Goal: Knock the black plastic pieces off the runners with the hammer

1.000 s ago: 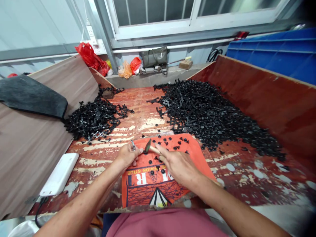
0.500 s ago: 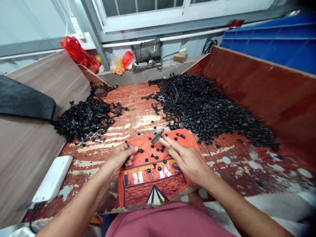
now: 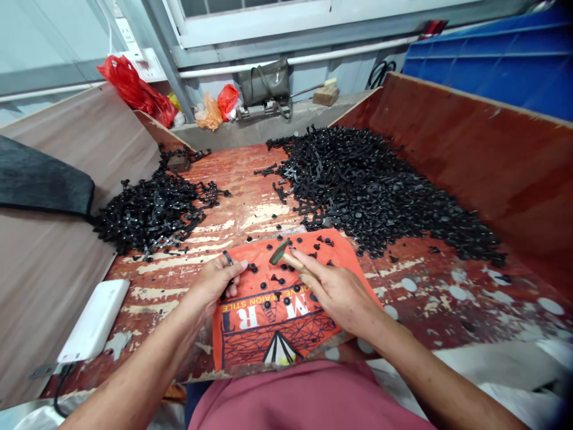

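Note:
My left hand (image 3: 221, 278) is closed, with thumb and fingers pinching a thin black jointed strip (image 3: 228, 258) over the left edge of an orange printed cloth (image 3: 323, 341). Fingers hide part of that strip. In my right hand (image 3: 338, 291) is a small hammer, gripped by its light wooden handle (image 3: 293, 261). Its dark green head (image 3: 278, 252) hovers over the upper part of the cloth, to the right of my left hand. Small black round-headed pieces (image 3: 287, 301) lie scattered on the cloth beneath and between both hands.
A large heap of black parts (image 3: 349, 185) covers the table's back right; a smaller heap (image 3: 150, 218) lies at left. Wooden boards (image 3: 474, 131) wall the sides. A white power bank (image 3: 95, 319) with a cable rests at left front. A blue crate (image 3: 492, 65) stands behind the right board.
The hammer head has come slightly down and left, nearer my left hand. My left hand keeps its pinch on the black strip. The whole view has shifted a little.

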`<state>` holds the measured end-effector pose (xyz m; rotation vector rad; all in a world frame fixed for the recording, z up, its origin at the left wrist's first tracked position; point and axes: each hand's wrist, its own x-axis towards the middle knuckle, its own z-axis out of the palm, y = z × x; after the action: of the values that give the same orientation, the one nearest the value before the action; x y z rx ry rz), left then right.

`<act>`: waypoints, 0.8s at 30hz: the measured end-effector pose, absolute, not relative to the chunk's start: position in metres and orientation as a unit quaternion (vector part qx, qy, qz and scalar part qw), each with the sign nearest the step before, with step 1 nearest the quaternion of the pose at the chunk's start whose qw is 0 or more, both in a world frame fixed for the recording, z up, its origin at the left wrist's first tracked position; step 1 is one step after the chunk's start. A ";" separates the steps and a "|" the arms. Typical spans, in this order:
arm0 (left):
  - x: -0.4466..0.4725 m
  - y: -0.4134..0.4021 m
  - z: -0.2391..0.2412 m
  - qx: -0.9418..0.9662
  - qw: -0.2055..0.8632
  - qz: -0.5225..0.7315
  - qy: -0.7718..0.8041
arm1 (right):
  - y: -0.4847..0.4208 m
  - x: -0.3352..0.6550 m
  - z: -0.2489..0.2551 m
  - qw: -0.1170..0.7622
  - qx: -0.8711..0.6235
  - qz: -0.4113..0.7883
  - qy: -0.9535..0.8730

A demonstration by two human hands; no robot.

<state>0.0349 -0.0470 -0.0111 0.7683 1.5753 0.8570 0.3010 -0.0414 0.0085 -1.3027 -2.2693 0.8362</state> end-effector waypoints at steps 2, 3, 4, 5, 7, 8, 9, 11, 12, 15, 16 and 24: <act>0.036 -0.047 -0.012 0.335 0.545 0.359 0.680 | -0.041 0.302 0.010 0.190 -0.463 0.308 -0.809; 0.037 -0.046 -0.012 0.342 0.534 0.355 0.687 | -0.041 0.302 0.010 0.186 -0.464 0.310 -0.809; 0.038 -0.046 -0.013 0.350 0.523 0.351 0.694 | -0.042 0.302 0.010 0.181 -0.465 0.310 -0.809; 0.038 -0.046 -0.013 0.357 0.513 0.347 0.699 | -0.042 0.302 0.010 0.177 -0.466 0.309 -0.810; 0.039 -0.047 -0.014 0.369 0.501 0.343 0.703 | -0.042 0.301 0.009 0.170 -0.469 0.304 -0.812; 0.039 -0.047 -0.014 0.373 0.498 0.342 0.704 | -0.042 0.300 0.009 0.166 -0.470 0.301 -0.813; 0.040 -0.048 -0.015 0.378 0.496 0.341 0.703 | -0.043 0.300 0.008 0.163 -0.470 0.297 -0.815; 0.040 -0.049 -0.016 0.389 0.488 0.337 0.705 | -0.043 0.299 0.006 0.161 -0.466 0.288 -0.821; 0.040 -0.049 -0.017 0.395 0.483 0.336 0.705 | -0.043 0.298 0.006 0.161 -0.462 0.282 -0.825; 0.040 -0.050 -0.018 0.408 0.473 0.339 0.704 | -0.042 0.295 0.007 0.155 -0.460 0.255 -0.836; 0.040 -0.050 -0.018 0.409 0.471 0.340 0.703 | -0.042 0.293 0.009 0.148 -0.461 0.244 -0.840; 0.041 -0.048 -0.017 0.402 0.474 0.341 0.705 | -0.042 0.269 0.015 0.157 -0.436 0.186 -0.867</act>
<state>0.0406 -0.0478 -0.0170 0.9841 1.7233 0.8349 0.2686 -0.0415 0.0145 -1.2469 -2.4801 0.5316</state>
